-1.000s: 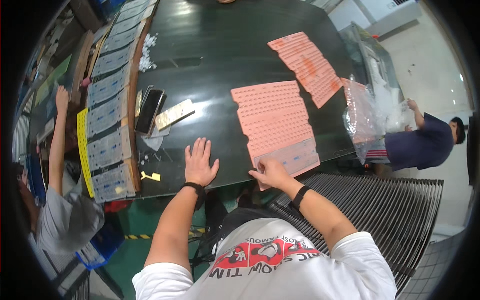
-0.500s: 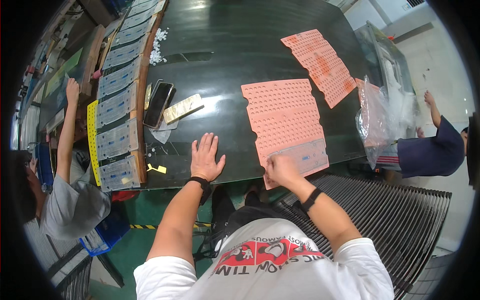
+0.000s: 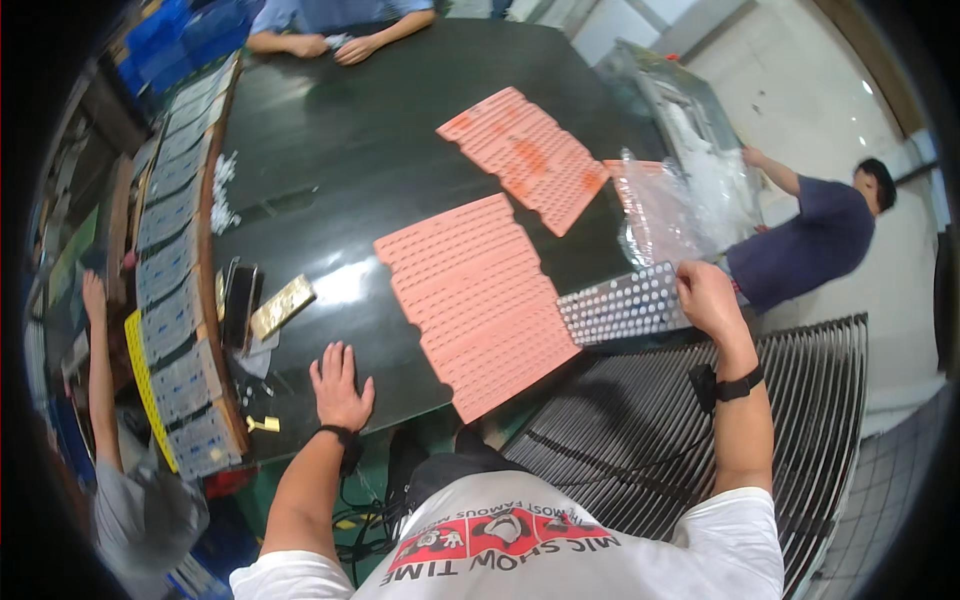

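Observation:
My right hand (image 3: 708, 297) grips the right end of a thin grey panel (image 3: 622, 310) covered with rows of white dots. The panel is raised at the right of the nearer pink sheet (image 3: 470, 300), its left end close to that sheet's edge. Rows of small dimples cover the sheet, which has notched sides and lies on the dark green table (image 3: 390, 170). Flat on the table near its front edge rests my left hand (image 3: 342, 387), fingers spread, holding nothing. Beyond is a second pink sheet (image 3: 535, 160) with orange-red patches.
Grey panels (image 3: 168, 270) line a wooden rail at left. Near it lie a phone (image 3: 238, 305), a gold-coloured block (image 3: 284, 307) and white bits (image 3: 222, 195). A black slatted rack (image 3: 640, 440) stands front right, below clear plastic (image 3: 660, 210). Co-workers are at left, far side and right.
My right hand has lifted the grey panel off the nearer pink sheet and carried it right, its dotted face now showing. My left hand stays flat on the table. The view has turned.

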The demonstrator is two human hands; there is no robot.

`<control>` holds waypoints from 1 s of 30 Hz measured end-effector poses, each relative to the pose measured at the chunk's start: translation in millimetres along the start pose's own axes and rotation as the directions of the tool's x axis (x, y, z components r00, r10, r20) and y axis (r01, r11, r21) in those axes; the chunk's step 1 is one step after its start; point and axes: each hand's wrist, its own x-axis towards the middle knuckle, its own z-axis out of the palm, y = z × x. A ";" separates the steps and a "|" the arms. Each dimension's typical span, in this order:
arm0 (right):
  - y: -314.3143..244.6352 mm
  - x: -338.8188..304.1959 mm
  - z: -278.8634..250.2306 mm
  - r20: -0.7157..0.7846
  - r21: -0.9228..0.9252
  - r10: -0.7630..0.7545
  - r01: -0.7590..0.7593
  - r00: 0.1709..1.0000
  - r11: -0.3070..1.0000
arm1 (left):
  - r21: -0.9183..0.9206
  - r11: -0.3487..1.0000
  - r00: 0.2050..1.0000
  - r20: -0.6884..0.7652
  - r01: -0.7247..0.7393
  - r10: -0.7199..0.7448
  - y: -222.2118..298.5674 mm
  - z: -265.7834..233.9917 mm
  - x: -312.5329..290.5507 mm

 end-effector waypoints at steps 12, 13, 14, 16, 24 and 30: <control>32.8 -77.5 -174.1 -0.403 -0.115 0.319 -0.394 0.858 0.912 | 0.207 0.948 0.971 0.057 -0.241 0.234 -11.4 12.2 11.5; 33.6 -105.6 -210.6 -0.477 -0.112 0.290 -0.385 0.830 0.916 | 0.187 0.951 0.968 0.081 -0.247 0.236 -12.4 10.0 7.5; 18.0 -134.8 -249.8 -0.506 -0.112 0.345 -0.456 0.791 0.883 | 0.176 0.955 0.969 0.103 -0.240 0.225 -10.7 12.3 13.0; 34.8 -188.2 -290.6 -0.450 0.002 0.469 -0.525 0.760 0.851 | 0.149 0.922 0.933 0.112 -0.356 0.342 9.3 31.0 50.4; -69.5 -507.2 -393.2 -0.345 0.646 0.935 -0.702 0.082 0.300 | -0.028 0.750 0.751 -0.020 -0.661 0.660 114.5 63.2 121.5; -127.9 -651.5 -291.1 0.063 0.636 0.865 -0.648 -0.498 -0.419 | -0.107 0.636 0.645 -0.099 -0.764 0.758 182.6 79.6 132.4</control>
